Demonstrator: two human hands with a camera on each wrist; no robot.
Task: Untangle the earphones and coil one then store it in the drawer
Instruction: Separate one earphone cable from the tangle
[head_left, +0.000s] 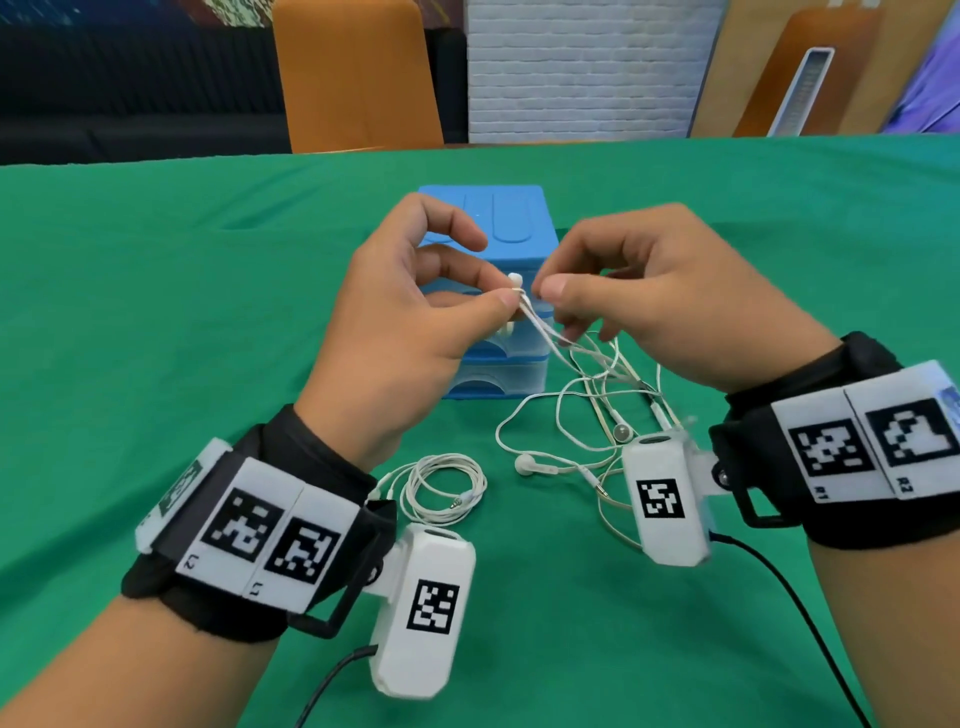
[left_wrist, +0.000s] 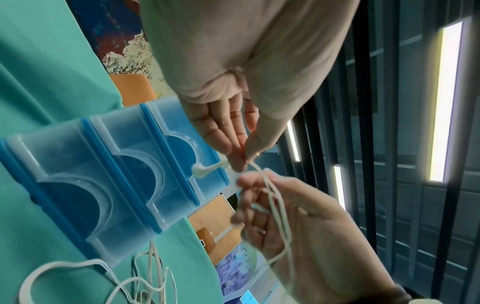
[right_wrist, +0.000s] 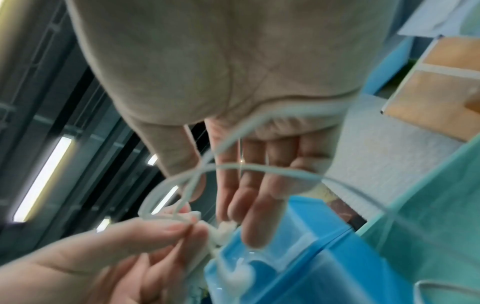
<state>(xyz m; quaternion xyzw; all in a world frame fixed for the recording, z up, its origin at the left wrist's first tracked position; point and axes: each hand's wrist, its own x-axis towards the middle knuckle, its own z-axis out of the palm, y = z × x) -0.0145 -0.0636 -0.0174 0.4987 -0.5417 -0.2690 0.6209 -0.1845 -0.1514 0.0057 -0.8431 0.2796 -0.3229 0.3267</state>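
Observation:
Both hands are raised over the table in front of the blue drawer unit. My left hand pinches a white earphone cable just below an earbud between thumb and forefinger. In the left wrist view that earbud sticks out beside the left hand. My right hand, close beside the left, holds the same strands with curled fingers. From both hands the cables run down to a tangle of earphones on the green cloth. A separate coiled earphone lies near my left wrist.
The drawer unit has three stacked translucent drawers with blue frames, all pushed in. Green cloth covers the whole table. An orange chair stands beyond the far edge. Black camera cables trail from both wrists.

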